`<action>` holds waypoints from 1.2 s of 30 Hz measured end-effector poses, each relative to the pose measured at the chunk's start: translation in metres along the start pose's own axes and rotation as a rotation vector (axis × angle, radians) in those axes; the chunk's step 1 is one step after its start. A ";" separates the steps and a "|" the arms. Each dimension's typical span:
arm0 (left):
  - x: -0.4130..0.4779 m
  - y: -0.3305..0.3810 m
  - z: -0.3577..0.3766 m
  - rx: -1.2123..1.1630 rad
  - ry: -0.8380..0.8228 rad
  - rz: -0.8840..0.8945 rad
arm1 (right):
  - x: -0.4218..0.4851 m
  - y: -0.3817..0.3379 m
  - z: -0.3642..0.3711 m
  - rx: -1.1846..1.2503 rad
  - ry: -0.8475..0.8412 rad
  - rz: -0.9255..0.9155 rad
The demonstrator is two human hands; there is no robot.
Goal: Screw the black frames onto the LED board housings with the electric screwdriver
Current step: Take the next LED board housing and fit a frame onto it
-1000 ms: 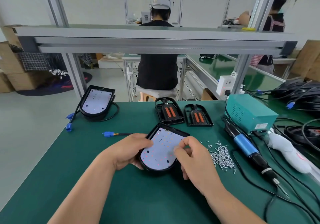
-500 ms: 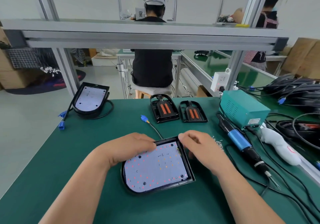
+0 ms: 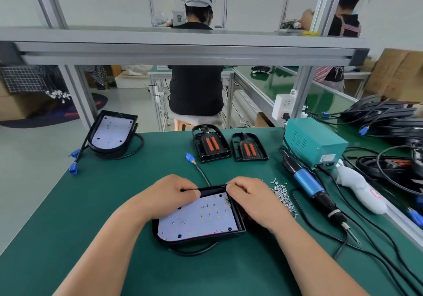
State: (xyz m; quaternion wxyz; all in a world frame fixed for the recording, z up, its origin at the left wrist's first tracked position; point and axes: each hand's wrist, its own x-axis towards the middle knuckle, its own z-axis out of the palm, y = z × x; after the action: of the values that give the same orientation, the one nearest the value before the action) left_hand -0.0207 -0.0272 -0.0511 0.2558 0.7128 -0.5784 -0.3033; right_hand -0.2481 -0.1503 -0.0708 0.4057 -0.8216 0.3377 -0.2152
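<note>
An LED board housing (image 3: 201, 218), black with a white board of red and orange LEDs, lies on the green table in front of me. My left hand (image 3: 167, 195) grips its far left edge, fingers curled over the rim. My right hand (image 3: 254, 202) grips the far right edge the same way. Its black cable with a blue plug (image 3: 189, 157) runs away from me. Two black frames (image 3: 210, 143) (image 3: 248, 147) with orange inserts lie further back. The electric screwdriver (image 3: 313, 190), blue-banded, lies on the table to the right. A pile of small screws (image 3: 282, 195) sits beside my right hand.
A second LED housing (image 3: 112, 131) with a blue-plugged cable rests at the back left. A teal power box (image 3: 313, 141), a white tool (image 3: 361, 188) and coiled black cables (image 3: 393, 122) crowd the right side. An aluminium rail (image 3: 183, 48) crosses overhead; people work at benches behind.
The housing was turned from a diagonal pose and pulled nearer to me. Both hands shifted from its sides to its far edge and now curl over the rim.
</note>
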 end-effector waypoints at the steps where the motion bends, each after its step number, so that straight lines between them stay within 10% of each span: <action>1: 0.000 0.000 0.000 0.018 -0.008 -0.011 | 0.000 0.001 0.001 -0.036 0.021 -0.018; 8: -0.001 0.000 0.004 0.086 -0.010 0.026 | 0.033 0.002 -0.023 -0.048 0.315 0.039; 27: -0.009 -0.009 -0.017 -0.212 -0.089 -0.025 | 0.179 -0.039 0.024 -0.721 0.174 -0.038; 36: -0.008 -0.015 -0.018 -0.256 -0.057 -0.021 | 0.179 -0.030 0.020 -0.579 0.180 0.011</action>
State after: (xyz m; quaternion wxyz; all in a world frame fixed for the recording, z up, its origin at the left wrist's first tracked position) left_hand 0.0016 -0.0160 -0.0488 0.3249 0.6714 -0.5345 -0.3975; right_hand -0.1025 -0.2569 -0.0438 0.1243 -0.8788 0.4242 -0.1799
